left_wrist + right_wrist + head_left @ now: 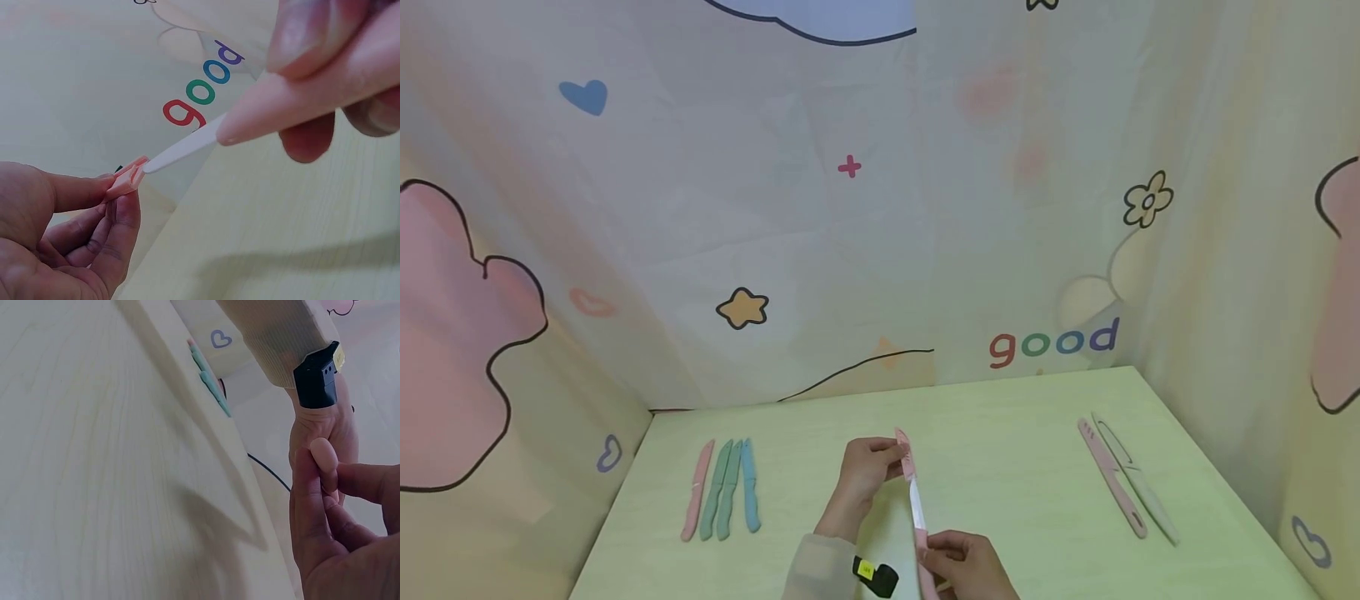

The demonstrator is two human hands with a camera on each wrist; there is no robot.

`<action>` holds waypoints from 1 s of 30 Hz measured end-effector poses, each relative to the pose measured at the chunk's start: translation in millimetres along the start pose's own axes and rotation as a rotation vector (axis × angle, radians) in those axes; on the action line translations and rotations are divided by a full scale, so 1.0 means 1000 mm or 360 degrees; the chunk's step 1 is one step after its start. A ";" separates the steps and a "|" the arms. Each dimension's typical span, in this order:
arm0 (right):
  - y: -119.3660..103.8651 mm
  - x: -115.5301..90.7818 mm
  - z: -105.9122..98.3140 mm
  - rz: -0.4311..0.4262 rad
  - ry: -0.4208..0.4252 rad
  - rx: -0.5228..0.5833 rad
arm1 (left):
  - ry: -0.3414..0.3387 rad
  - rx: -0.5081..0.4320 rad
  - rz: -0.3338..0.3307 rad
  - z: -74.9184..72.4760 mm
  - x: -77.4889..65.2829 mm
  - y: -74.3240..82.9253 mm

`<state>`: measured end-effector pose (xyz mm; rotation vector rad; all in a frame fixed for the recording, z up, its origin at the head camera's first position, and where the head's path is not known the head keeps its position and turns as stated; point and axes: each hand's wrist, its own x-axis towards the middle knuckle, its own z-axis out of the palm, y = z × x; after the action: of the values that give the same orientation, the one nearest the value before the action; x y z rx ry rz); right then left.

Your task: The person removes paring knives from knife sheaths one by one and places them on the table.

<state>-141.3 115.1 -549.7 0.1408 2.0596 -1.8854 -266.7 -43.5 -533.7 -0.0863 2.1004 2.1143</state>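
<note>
Over the front middle of the table, my left hand (862, 475) pinches a pink blade cover (905, 457) between thumb and fingers. My right hand (967, 568) grips the pink handle of a small knife (917, 507) with a white blade. In the left wrist view the blade tip (150, 167) meets the open end of the cover (127, 179); whether it is inside cannot be told. The right wrist view shows the rounded end of the pink handle (324, 455) between thumb and fingers, which hide much of the rest.
On the left of the table lie a pink knife (697, 492), two green knives (715, 492) and a blue one (750, 487), side by side. At the right lie a pink slotted tool (1112, 479) and a pale tool with a long looped head (1138, 482). Printed curtains (850, 250) surround the table.
</note>
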 end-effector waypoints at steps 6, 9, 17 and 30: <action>-0.002 -0.002 0.000 0.0000 -0.0002 0.0001 | 0.0034 0.0028 -0.0019 -0.002 -0.003 0.004; -0.003 -0.003 -0.001 -0.0018 -0.0002 -0.0002 | 0.0042 0.0049 -0.0033 -0.002 -0.004 0.004; -0.003 -0.005 -0.005 -0.0082 -0.0024 0.0072 | 0.0023 0.0101 -0.0033 -0.002 -0.012 0.000; 0.003 -0.001 -0.014 -0.0046 0.0024 0.0177 | -0.0038 0.0049 -0.0101 -0.001 -0.021 -0.010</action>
<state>-142.4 129.1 -551.4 0.1536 1.9770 -2.0227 -244.2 -45.7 -540.3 -0.1219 2.0877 2.0363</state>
